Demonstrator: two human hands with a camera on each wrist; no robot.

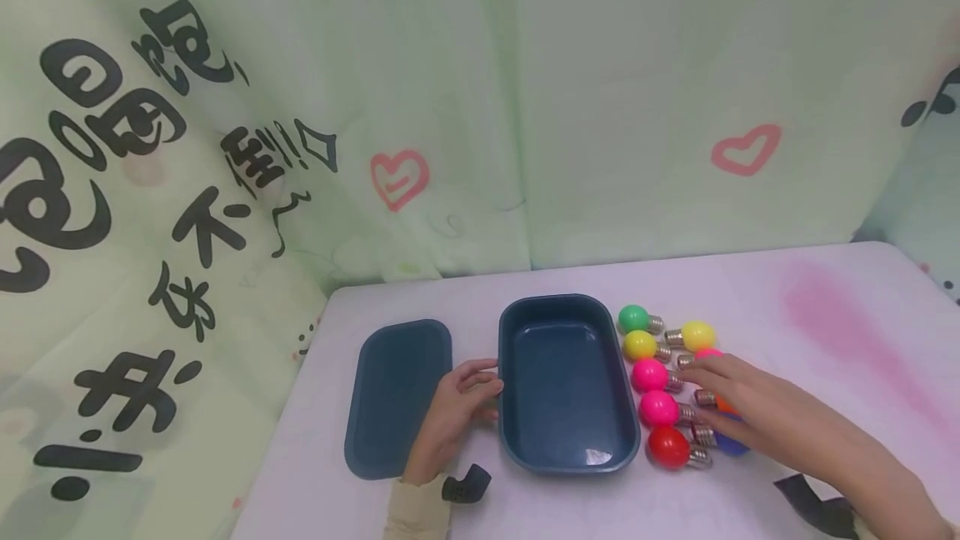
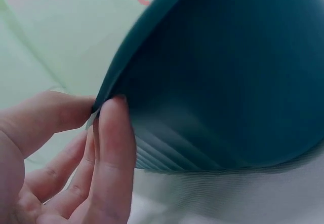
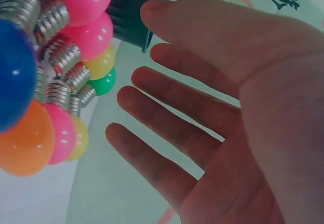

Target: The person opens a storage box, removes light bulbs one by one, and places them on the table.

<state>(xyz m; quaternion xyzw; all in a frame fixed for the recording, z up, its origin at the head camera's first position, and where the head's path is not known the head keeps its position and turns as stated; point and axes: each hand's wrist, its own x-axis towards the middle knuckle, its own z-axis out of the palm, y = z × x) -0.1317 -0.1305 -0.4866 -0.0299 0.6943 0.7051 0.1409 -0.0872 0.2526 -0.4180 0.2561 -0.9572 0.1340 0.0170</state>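
A dark blue rectangular box (image 1: 567,386) stands on the table without a lid. At its left side my left hand (image 1: 459,407) pinches the rim; the left wrist view has thumb and forefinger (image 2: 115,148) at the box's edge (image 2: 212,82). Colourful toy light bulbs lie in two columns right of the box, among them a red bulb (image 1: 669,447), a green bulb (image 1: 633,318) and a blue bulb (image 3: 15,74). Over the right column hovers my right hand (image 1: 765,411), fingers spread and holding nothing. It partly hides pink, orange and blue bulbs.
A flat dark blue lid (image 1: 390,390) lies on the white table (image 1: 300,490), left of the box. A pale green curtain (image 1: 637,107) with hearts and black lettering hangs behind the table and along its left side.
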